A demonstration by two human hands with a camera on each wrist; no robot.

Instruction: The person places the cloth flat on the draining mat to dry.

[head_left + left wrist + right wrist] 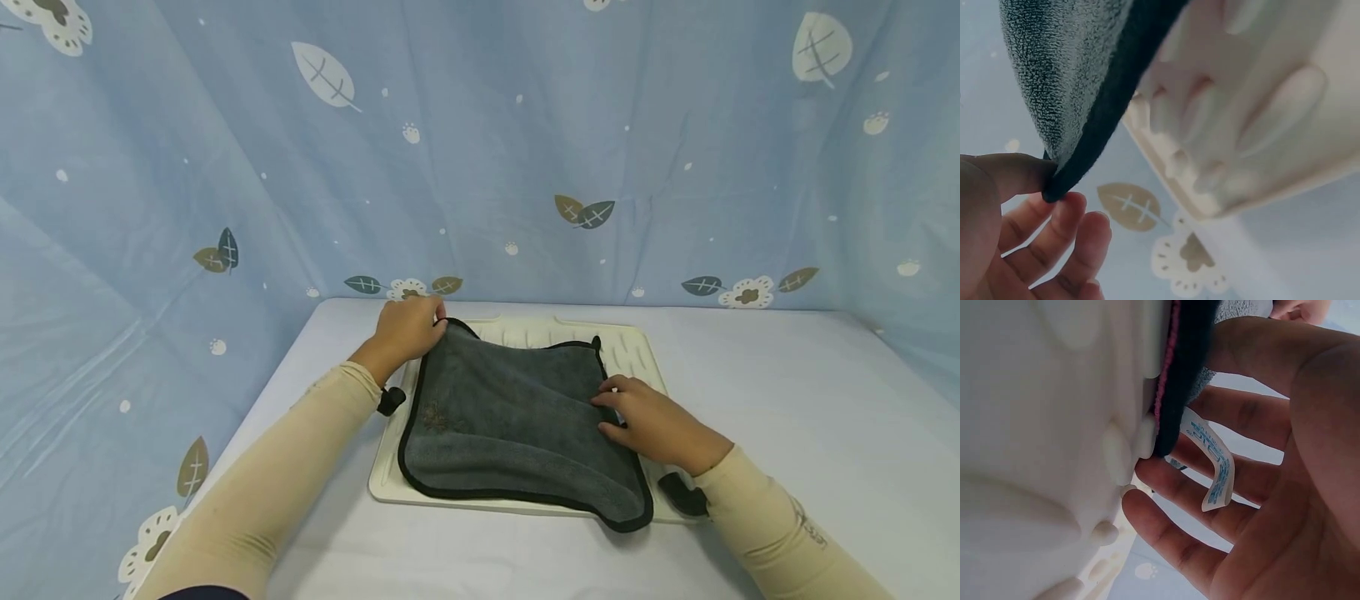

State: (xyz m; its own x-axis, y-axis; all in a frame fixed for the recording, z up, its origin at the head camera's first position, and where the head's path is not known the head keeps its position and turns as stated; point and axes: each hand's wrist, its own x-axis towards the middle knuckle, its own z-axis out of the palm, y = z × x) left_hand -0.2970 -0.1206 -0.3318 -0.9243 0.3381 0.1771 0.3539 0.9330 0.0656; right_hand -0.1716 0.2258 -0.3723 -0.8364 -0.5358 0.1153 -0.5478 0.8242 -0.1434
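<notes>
A grey towel (510, 408) with black edging lies rumpled over a cream ribbed board (633, 342), and its near right corner hangs past the board's front edge. There is a brownish stain (437, 417) on the towel's left part. My left hand (411, 327) pinches the far left corner, raised off the board; the left wrist view shows that towel corner (1063, 169) between thumb and fingers. At the towel's right edge rests my right hand (648, 421), its fingers spread and loosely bent. A printed white tag (1213, 462) hangs by those fingers in the right wrist view.
The board stands on a white-covered table (795, 400). Behind and to the left hangs a blue curtain (480, 150) printed with leaves and flowers. Black straps (682, 493) show at both wrists, by the board's sides.
</notes>
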